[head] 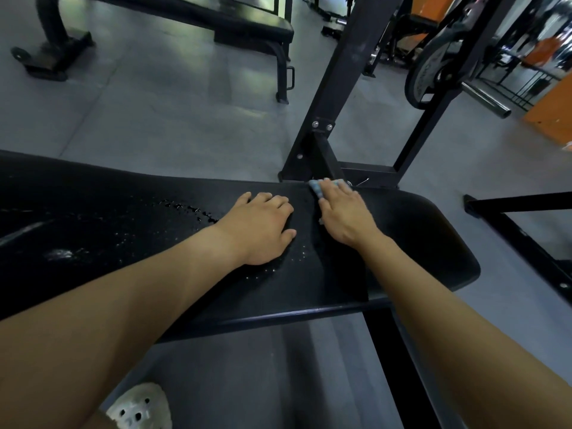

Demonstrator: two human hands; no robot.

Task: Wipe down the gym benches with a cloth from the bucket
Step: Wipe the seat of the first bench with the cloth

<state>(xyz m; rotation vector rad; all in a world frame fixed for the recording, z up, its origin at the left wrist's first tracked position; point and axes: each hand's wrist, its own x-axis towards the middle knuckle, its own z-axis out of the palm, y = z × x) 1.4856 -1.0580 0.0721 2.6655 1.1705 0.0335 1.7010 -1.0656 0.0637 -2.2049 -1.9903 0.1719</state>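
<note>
Fingers [338, 193] flat on cloth [315, 187], bench [418, 243] wet

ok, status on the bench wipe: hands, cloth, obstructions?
Left hand flat on bench pad, holding nothing. Right hand presses blue cloth at pad's far edge. Water droplets left of hands; rack post just beyond cloth.

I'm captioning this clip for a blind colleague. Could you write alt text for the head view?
A person's right hand presses a pale blue cloth flat on a black bench pad near its far edge, while the left hand rests flat beside it. Water droplets bead on the pad to the left; a second bench and a black rack stand behind.
</note>
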